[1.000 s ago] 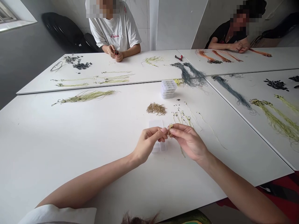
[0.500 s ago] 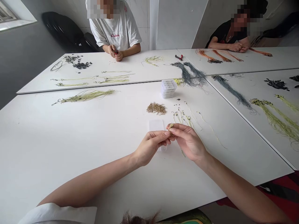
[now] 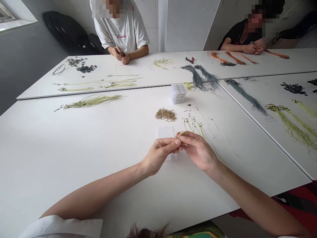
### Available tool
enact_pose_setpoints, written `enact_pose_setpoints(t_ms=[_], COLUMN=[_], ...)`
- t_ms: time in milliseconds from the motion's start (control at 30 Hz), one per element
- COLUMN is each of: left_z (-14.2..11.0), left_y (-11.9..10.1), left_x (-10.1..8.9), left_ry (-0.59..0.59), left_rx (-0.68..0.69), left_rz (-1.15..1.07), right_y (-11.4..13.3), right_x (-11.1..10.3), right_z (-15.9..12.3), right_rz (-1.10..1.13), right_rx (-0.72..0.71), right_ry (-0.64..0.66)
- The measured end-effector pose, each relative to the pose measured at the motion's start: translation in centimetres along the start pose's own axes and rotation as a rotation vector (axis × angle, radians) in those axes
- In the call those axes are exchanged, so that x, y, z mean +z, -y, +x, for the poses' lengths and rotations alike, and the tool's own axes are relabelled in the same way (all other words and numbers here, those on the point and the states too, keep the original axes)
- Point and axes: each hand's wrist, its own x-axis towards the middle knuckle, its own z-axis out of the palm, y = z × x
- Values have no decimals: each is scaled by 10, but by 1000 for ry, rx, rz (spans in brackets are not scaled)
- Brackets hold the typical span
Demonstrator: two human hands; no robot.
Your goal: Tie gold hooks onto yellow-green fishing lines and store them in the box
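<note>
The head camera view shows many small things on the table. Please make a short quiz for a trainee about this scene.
1. True or false: the pile of gold hooks lies farther from the camera than the clear plastic box.
2. What does the right hand hold at its fingertips? A) a small looped line B) a pair of scissors C) a clear box
3. Fill in the blank: the pliers have ____ handles.

Key: 1 true; 2 A; 3 red.

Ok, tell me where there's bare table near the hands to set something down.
Bare white table lies left of the clear plastic box, below the green-line bundle. It's crowded right of the brass hooks, where loose hooked lines spread beside the right hand.
</note>
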Motion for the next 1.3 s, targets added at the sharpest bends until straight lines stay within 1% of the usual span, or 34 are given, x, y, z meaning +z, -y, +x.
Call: enact_pose_setpoints(t_ms=[233, 367, 600, 833, 1067, 1200, 1300], left_z=[-1, -2, -4, -5, -7, -7, -6], left_y=[-3, -5, -6, -4, -2, -1, 0], left_x=[-1, -2, -4, -3, 0, -1, -2], left_ry=[-18, -67, -152, -202, -248, -240, -213], left_rx=[56, 102, 121, 154, 273, 277, 260], left_rz=[77, 161, 358, 509, 722, 737, 675], right_y=[1, 1, -3, -11, -16, -18, -18], right_x=[3, 6, 9, 6, 7, 7, 5], right_z=[0, -1, -2, -1, -3, -3, -2], right_rz=[-12, -88, -167, -131, -133, -110, -72], right_rx=[-14, -52, -98, -89, -88, -83, -52], right_ry=[21, 10, -22, -112, -157, -195, -180])
